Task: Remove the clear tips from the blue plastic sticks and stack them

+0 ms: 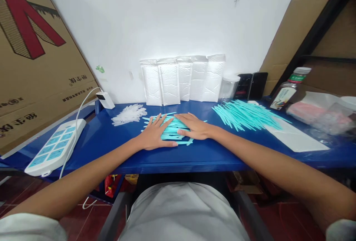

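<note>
A loose pile of thin turquoise plastic sticks [174, 126] lies on the blue table [111, 152] before me. My left hand [156, 134] rests palm down on the pile's left side, fingers spread and thumb pointing right. From the other side, my right hand [196, 126] lies flat over the pile, its fingers stretched to the left. Both hands cover part of the sticks, and neither is closed round any. To the right is a larger heap of the same turquoise sticks [247, 115]. Small translucent white pieces [129, 114] are heaped at the left.
White padded mailers [170, 81] lean against the wall, beside a clear jar [229, 88] and two phones [243, 86]. A power strip [57, 145] with a cable lies left. At right are a white sheet [302, 139], a bottle [289, 88] and plastic bags [319, 113].
</note>
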Available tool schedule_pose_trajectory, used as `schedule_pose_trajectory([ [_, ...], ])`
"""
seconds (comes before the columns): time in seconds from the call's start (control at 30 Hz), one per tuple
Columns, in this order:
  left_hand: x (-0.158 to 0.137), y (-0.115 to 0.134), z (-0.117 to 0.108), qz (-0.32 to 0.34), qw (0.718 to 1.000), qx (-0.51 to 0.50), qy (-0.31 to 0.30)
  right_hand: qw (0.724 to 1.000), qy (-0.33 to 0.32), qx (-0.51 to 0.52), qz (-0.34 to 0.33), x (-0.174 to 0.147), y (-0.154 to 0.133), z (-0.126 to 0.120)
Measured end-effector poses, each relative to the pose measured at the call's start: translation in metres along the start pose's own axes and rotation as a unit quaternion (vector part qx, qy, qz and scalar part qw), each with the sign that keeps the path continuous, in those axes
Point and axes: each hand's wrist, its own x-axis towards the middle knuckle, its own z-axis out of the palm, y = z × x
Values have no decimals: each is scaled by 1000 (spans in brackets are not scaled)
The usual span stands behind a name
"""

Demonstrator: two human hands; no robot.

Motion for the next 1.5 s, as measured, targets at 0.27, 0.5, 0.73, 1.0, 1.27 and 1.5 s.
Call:
schedule_pose_trajectory([
  [0.27,53,-6,0,-34,999,-14,-15,983,183,-7,-1,17,48,-20],
  [0.5,63,-21,-25,-19,990,-69,121,983,184,-20,-21,5,18,-24],
  [0.73,47,-60,-35,-42,990,-62,123,993,94,-63,-37,6,-4,-5],
  [1.0,64,-25,-7,-25,999,-21,14,990,90,-99,-36,7,6,0],
  [1.27,78,-13,0,-81,995,-27,55,992,86,-95,10,11,15,-1],
  [1.5,79,-21,-8,-20,970,-174,170,985,120,-125,0,13,29,-5],
])
